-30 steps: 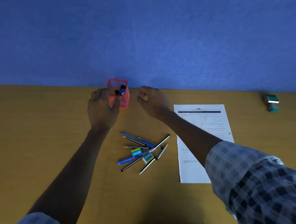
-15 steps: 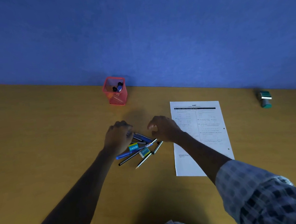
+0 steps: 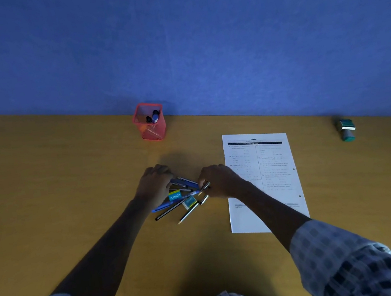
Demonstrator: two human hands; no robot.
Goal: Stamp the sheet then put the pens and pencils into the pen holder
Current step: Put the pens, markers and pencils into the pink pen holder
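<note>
Two hands work the same small pile: the left hand (image 3: 155, 186) curls over its far left end, fingers down on a dark blue pen (image 3: 186, 182), while the right hand (image 3: 218, 180) pinches the metal-tipped end of a thin pen (image 3: 205, 186) at the pile's right edge. Whether the left grip has truly closed on the pen cannot be told, since the fingers hide the contact; the right grip looks narrow, thumb and forefinger meeting on the tip. The pile (image 3: 180, 199) lies on the counter (image 3: 58, 190) between the forearms, with pencils (image 3: 188, 213) fanned toward the person and two erasers (image 3: 175, 196) lying among them. The holder (image 3: 149, 125) stands well beyond, against the blue wall, a few pens already upright inside it. The sheet (image 3: 269, 187) lies just right of the right hand, and the stamp (image 3: 347, 130) sits far off to the right. To do this step well, each hand should probably take one item, or a few lying parallel, lifting clear rather than dragging, because the crossed pencils would likely roll or scatter. The erasers are best left behind; they are no part of the task. A firmer hold nearer the middle of the thin pen would likely steady it for the carry. At the holder, tips should go down into the free space beside the pens already there.
</note>
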